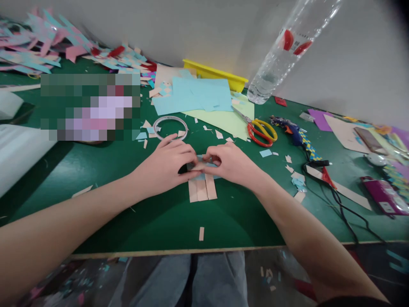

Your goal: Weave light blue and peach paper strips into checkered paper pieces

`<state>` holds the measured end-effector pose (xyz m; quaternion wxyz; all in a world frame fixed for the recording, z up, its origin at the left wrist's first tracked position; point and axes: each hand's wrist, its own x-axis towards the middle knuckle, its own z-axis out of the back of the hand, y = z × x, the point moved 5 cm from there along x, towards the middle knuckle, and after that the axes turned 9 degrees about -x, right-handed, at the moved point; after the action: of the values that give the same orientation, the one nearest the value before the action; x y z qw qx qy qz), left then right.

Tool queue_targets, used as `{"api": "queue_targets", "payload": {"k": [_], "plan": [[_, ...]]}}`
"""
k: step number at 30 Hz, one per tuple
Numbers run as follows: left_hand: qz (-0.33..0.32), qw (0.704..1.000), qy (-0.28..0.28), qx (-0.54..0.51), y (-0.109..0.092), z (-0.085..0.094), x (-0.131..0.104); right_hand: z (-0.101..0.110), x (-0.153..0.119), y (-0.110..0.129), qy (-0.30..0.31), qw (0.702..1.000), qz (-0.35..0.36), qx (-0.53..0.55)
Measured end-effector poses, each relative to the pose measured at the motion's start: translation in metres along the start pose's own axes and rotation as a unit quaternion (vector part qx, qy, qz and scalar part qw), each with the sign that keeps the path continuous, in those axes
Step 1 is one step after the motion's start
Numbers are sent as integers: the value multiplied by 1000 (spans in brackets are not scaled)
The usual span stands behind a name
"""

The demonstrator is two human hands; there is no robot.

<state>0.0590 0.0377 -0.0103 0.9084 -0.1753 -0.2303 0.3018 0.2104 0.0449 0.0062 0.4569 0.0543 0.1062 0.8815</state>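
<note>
Several pale pink paper strips (202, 190) lie side by side on the green table, crossed by light blue strips partly hidden under my fingers. My left hand (171, 162) comes in from the left, its thumb and forefinger pinching the upper part of these strips. From the right, my right hand (234, 164) pinches the same woven piece with curled fingers. The fingertips of both hands nearly meet over it. A small loose pink strip (201, 233) rests nearer the table's front edge.
Beyond my hands are a tape roll (170, 117), scissors (262, 133), blue paper sheets (204, 94) and a yellow tray (217, 76). A plastic bottle (287, 55) leans at the wall. Black cables (340, 204) and a purple box (383, 196) lie right; a paper pile (41, 42) sits far left.
</note>
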Motion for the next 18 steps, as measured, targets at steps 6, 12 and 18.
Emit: {"api": "queue_targets", "payload": {"k": [6,12,18], "plan": [[7,1000,-11,0,-1,-4,2,1,-1,0,3,1000,-20,19],[50,997,7,-60,7,-5,3,2,-1,0,4,999,-25,29],[65,993,41,-92,14,-3,3,0,0,-2,7,999,-24,27]]}}
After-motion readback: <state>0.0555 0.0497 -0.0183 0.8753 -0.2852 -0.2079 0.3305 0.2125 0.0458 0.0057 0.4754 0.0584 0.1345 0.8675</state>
